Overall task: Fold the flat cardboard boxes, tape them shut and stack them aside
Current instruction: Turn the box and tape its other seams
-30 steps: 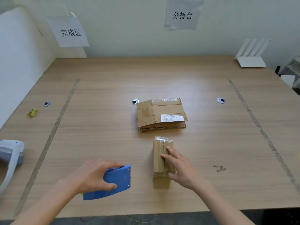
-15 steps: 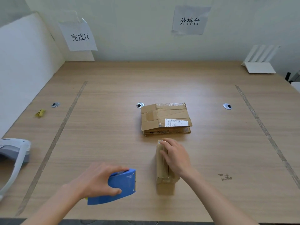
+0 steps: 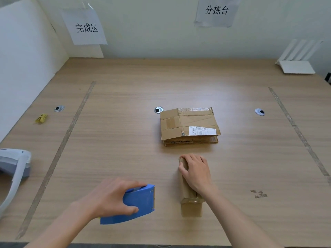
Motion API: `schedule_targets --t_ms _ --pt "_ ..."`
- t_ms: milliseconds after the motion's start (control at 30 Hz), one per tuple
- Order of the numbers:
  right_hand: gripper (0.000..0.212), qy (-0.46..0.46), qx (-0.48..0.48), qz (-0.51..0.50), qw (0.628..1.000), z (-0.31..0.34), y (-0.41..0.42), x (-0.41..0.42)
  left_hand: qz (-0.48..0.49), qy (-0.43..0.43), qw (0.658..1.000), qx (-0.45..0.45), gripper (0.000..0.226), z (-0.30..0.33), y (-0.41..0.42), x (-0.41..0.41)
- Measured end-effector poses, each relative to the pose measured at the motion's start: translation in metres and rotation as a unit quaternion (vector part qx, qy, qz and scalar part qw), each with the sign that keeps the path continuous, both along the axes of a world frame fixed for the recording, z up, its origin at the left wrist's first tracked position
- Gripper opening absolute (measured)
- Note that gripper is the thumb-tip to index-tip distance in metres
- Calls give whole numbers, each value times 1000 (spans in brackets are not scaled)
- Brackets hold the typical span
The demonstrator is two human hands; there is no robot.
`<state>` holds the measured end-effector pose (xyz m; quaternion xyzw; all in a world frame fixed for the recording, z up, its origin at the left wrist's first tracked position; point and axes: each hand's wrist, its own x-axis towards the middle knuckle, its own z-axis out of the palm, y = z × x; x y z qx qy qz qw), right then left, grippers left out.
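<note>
A small folded cardboard box (image 3: pixel 190 199) stands on the wooden table (image 3: pixel 125 140) near the front edge, with clear tape along its top. My right hand (image 3: pixel 196 171) lies over its far end, fingers curled down round the top edge. My left hand (image 3: pixel 109 197) grips a blue tape dispenser (image 3: pixel 138 203) resting on the table to the left of the box. A stack of flat cardboard boxes (image 3: pixel 189 126) with a white shipping label lies in the middle of the table, beyond the small box.
A white and grey device (image 3: pixel 12 169) sits at the left edge. A small yellow item (image 3: pixel 41 118) lies far left. Tape lines (image 3: pixel 71 126) mark strips on both sides. Two paper signs hang on the wall; a white rack (image 3: pixel 297 59) stands at the back right.
My right hand has slid along the top of the small box from its middle to its far end. My left hand and the dispenser have stayed in place.
</note>
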<state>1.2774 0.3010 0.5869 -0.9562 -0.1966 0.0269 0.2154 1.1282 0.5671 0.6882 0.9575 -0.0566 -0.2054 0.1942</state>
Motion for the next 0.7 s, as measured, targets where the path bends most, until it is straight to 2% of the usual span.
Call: schedule_targets --t_ms 133,300,467,700 --pt "28 -8 -12 -2 1000 1 1 1 -3 2 1000 -7 73 -3 4 4" --pt "38 -3 -26 28 999 3 3 1 -3 -8 1000 -5 73 -4 6 5" --pt "20 0 -21 7 1000 1 6 3 -18 -12 1000 1 73 -7 3 6" --pt "21 -24 -15 -10 1000 0 15 3 -19 -6 1000 4 74 -9 4 9"
